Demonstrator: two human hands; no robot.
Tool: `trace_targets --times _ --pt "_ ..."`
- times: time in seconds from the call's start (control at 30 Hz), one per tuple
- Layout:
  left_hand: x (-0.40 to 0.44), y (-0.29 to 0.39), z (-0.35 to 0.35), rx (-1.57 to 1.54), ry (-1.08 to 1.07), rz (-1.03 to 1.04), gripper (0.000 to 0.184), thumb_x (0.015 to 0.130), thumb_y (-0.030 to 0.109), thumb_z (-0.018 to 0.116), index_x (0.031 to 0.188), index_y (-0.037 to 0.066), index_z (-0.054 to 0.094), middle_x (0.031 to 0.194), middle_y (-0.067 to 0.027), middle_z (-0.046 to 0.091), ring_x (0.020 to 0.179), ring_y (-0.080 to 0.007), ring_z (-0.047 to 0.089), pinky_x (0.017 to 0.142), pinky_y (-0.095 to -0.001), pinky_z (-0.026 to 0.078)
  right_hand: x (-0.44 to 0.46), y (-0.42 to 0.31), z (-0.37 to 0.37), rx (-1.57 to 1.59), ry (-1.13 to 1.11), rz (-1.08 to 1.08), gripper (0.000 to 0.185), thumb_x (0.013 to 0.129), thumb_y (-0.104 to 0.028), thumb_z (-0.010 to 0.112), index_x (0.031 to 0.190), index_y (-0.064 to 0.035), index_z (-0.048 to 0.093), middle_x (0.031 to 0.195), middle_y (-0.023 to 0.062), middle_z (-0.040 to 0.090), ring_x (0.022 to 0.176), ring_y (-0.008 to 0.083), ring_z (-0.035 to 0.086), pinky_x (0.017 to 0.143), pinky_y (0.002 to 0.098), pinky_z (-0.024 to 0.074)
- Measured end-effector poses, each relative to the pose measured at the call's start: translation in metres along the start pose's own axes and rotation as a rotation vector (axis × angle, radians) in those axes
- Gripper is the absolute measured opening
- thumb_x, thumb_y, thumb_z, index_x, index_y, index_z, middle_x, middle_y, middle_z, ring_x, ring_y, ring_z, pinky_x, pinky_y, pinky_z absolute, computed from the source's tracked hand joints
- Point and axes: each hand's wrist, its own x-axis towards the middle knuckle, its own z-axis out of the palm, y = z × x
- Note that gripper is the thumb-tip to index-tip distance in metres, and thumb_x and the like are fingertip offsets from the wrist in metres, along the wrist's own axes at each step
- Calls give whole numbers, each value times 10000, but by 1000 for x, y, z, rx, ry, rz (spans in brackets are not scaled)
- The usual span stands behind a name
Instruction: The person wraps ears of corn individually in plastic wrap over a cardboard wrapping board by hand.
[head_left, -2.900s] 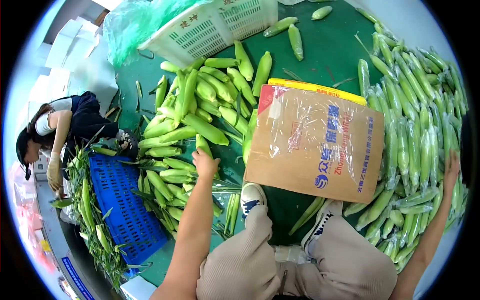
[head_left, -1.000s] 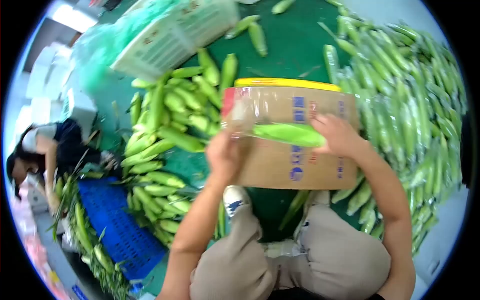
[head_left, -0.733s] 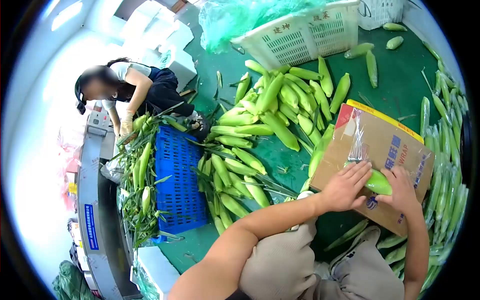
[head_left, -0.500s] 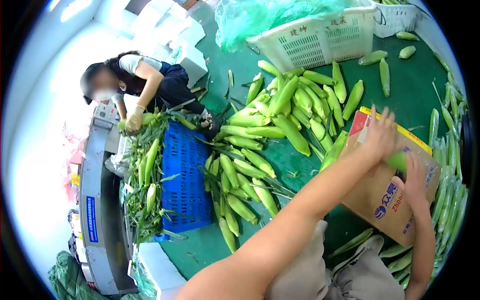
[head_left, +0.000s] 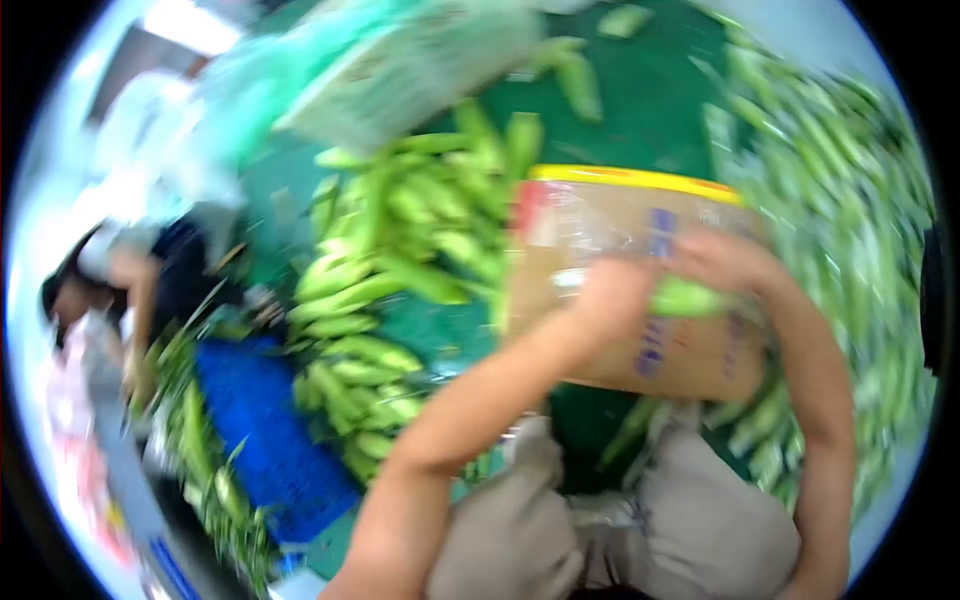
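Green corn cob (head_left: 685, 298): we see it above the cardboard box (head_left: 700, 350).
Left hand (head_left: 620, 287): above the box, beside the cob; blurred, we cannot tell its grip.
Right hand (head_left: 728, 262): above the box, at the cob; grip likewise unclear.

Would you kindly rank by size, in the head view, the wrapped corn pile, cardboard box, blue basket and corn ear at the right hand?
Largest first:
Wrapped corn pile
Cardboard box
Blue basket
Corn ear, partly hidden

- place is looking like a produce-packing room;
- loose corn ears (head_left: 415, 195) are lying heaped on green floor (head_left: 650, 115);
- film-wrapped ears (head_left: 830, 225) are lying massed at right;
- blue crate (head_left: 265, 430), white crate (head_left: 425, 75) are flanking the heap
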Motion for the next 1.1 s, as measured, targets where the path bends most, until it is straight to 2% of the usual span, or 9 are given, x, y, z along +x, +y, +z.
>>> trace_targets --times 0.07,0.17,0.43,0.5,0.53,0.7,0.87,0.97,1.1 --pt "8 23 -35 46 -369 -87 407 725 219 805 1073 59 668 978 -214 727 979 -397 704 836 -517 544 13 32 19 25 502 -289 407 1063 -278 519 1438 -137 583 1498 119 560 1400 321 494 1166 442 393" --pt "10 41 -42 29 -580 -23 482 707 315 837 1052 26 665 978 -238 727 983 -405 701 861 -501 547 30 29 62 -561 376 -263 537 1052 -403 526 1559 -242 459 1689 9 312 1584 275 196 1266 584 130" --pt "-133 49 40 -395 -1382 54 492 710 329 812 1114 58 741 1040 -204 752 1028 -386 703 879 -503 538 20 -14 64 -465 296 -81 702 971 -416 599 1595 -164 397 1695 19 298 1586 298 188 1241 645 111" --pt "-173 19 105 -491 -1296 91 598 702 336 821 1195 21 699 1111 -235 726 1105 -400 674 939 -506 514 25 -6 96 -800 521 -182 712 940 -411 653 1552 -108 450 1662 104 336 1560 323 237 1223 663 171" --pt "-175 13 107 -416 -1119 51 642 702 329 823 1239 12 673 1155 -247 705 1134 -408 658 963 -506 503 3 -33 113 -504 508 -164 794 880 -379 732 1557 -96 429 1609 177 390 1521 374 301 1222 623 224" --pt "-181 50 -40 -584 -594 -82 837 670 423 887 1360 31 621 1247 -235 689 1144 -403 664 958 -456 531 -93 -133 161 170 -247 55 1050 678 -530 916 1473 -33 444 1314 226 655 1244 381 617 1063 412 479" --pt "-187 86 -94 -170 -141 -205 604 733 378 889 1192 24 720 1048 -173 756 997 -275 730 876 -421 565 -117 -91 175 551 -25 -86 775 722 -160 912 1397 -23 558 1176 94 684 994 162 658 866 338 549" --pt "-187 90 -91 -951 570 -267 193 817 90 743 1006 46 748 913 -92 745 886 -193 700 843 -332 554 -116 -97 157 549 107 -305 773 788 -159 864 1469 -28 524 1337 52 634 1242 162 567 1059 365 475" --pt "-170 118 -109 -1351 842 41 262 939 226 672 1165 112 607 1096 -64 664 1028 -228 631 963 -395 490 -122 -142 116 904 62 -363 714 911 -248 780 1518 -49 461 1261 66 660 1080 158 631 910 352 551"
